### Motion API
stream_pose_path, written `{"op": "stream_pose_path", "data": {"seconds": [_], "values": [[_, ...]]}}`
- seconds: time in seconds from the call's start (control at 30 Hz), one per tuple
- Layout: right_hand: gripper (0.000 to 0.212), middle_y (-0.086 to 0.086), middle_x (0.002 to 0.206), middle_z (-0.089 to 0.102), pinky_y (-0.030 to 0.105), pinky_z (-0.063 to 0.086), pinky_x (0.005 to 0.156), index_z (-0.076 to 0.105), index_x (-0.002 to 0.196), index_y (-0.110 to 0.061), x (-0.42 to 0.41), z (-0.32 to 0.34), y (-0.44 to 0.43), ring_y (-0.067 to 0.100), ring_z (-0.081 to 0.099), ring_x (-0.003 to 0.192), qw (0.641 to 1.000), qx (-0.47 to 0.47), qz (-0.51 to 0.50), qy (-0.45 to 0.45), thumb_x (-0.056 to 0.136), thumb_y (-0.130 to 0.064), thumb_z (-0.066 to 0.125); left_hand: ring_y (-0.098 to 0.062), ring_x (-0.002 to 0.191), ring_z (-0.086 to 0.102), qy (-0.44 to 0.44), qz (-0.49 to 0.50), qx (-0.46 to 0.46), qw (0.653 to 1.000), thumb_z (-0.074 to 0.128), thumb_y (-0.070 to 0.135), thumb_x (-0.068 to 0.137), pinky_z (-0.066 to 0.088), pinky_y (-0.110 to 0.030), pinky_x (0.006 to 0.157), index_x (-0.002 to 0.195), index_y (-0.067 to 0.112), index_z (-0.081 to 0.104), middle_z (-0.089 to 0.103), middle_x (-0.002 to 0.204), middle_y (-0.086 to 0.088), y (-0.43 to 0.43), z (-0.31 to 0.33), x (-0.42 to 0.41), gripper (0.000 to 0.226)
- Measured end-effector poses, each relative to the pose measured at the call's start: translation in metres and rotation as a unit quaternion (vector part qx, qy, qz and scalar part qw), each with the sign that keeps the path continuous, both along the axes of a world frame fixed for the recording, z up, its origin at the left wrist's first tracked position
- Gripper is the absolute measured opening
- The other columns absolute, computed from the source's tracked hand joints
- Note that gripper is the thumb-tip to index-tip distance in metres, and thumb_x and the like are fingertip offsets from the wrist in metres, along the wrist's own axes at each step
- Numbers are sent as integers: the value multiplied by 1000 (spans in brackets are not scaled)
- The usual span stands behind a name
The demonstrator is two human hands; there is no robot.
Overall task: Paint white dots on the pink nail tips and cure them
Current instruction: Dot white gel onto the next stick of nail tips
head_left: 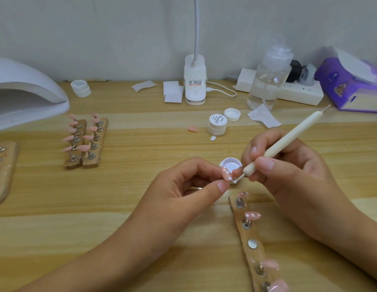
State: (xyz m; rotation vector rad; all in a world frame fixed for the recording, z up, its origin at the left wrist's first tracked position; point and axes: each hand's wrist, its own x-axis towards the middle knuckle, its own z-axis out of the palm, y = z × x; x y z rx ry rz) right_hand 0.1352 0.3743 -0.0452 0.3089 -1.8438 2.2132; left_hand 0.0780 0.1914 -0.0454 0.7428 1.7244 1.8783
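Nearest, at the right, a wooden holder strip (249, 233) is laid lengthwise on the desk (120, 207). Two plain pink tips (270, 264) are seen at its near end. One metal seat is left bare at the middle, and two dotted pink tips (253, 215) are carried at its far end.

Just beyond the strip, a pink nail tip (226, 174) with white dots along one edge is pinched by the left hand (189, 186), its fingers (222, 186) clamped on the tip. A dotting tool (288, 135) is gripped like a pen by the right hand (288, 171), whose fingers (265, 164) are closed round the lower shaft. The tool's metal end, loaded with a white blob, is set at the near edge of the held tip. A small white lid (236, 163) is seen directly behind the tip.

Farther out, a loose pink tip (193, 129), a white jar (217, 124) and its cap (232, 114) are placed near the middle. Two holders (86, 142) of undotted pink tips are placed side by side at the left, and another holder (2, 165) is cut off by the left edge.

At the far edge, from left to right, a white curing lamp (25, 89), a second jar (80, 87), white pads (173, 91), a clip lamp (195, 81), a clear pump bottle (269, 76), a power strip (299, 91) and a purple tissue pack (349, 85) are ranged against the wall.
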Motion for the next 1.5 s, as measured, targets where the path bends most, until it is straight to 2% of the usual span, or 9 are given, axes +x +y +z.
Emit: {"op": "stream_pose_path", "data": {"seconds": [0.4,0.6,0.77,0.93,1.03,1.1,1.23,1.4,1.5], "values": [[20,-4,84,69,27,55,80,70,91,-23,-1,2,1,9,67,78,998,-44,-41,-14,77,-35,77,-4,80,61,9,-2,-7,1000,69,22,77,49,-20,75,80,28,73,73,88,3,0,-2,0,8],[8,-2,79,68,25,55,78,70,86,-20,-4,3,1,7,65,72,991,-88,-94,-27,79,-18,74,-6,84,64,4,-1,-20,1000,70,26,78,51,-22,80,89,26,75,74,95,0,-2,-3,0,12],[12,-4,76,68,19,52,65,62,90,-15,-9,5,6,5,61,69,974,-108,-188,-59,79,-19,66,-11,83,70,-30,7,15,999,73,20,74,52,-17,75,87,26,74,75,88,-2,-1,-1,0,14],[5,-4,75,62,14,34,47,63,85,-20,-13,6,12,4,47,61,965,-111,-220,-85,87,-15,62,-8,79,66,-134,19,75,988,81,19,63,52,-17,70,74,27,73,72,83,3,-5,3,-8,15],[15,-3,74,59,14,34,46,64,83,-21,-14,5,13,3,47,59,963,-112,-227,-92,92,-10,59,-16,74,53,-36,-7,32,999,78,31,62,43,-26,73,69,27,70,53,71,-6,-8,5,1,12],[16,-2,74,57,14,33,46,63,83,-21,-14,6,13,3,46,60,964,-111,-227,-87,93,-9,58,-22,67,45,96,-14,-15,995,78,37,68,37,-27,70,70,29,69,42,70,-13,-10,4,10,12],[14,-3,73,58,14,34,47,62,86,-19,-14,6,13,3,46,59,965,-106,-225,-78,93,-8,58,-7,61,40,334,-9,-74,940,73,31,77,33,-15,60,74,23,72,42,62,4,-11,4,21,9],[15,-3,72,60,15,35,47,63,87,-18,-14,5,11,4,47,59,970,-81,-217,-72,93,-6,58,-4,59,35,468,16,-127,875,67,33,82,28,-12,61,73,21,74,33,63,17,-4,-2,25,17],[12,-2,70,59,15,35,48,63,88,-17,-12,5,10,5,45,59,975,-58,-205,-64,92,-7,60,-1,61,32,494,-1,-123,860,67,34,86,27,-10,64,76,22,75,32,64,17,0,-3,24,17]]}}
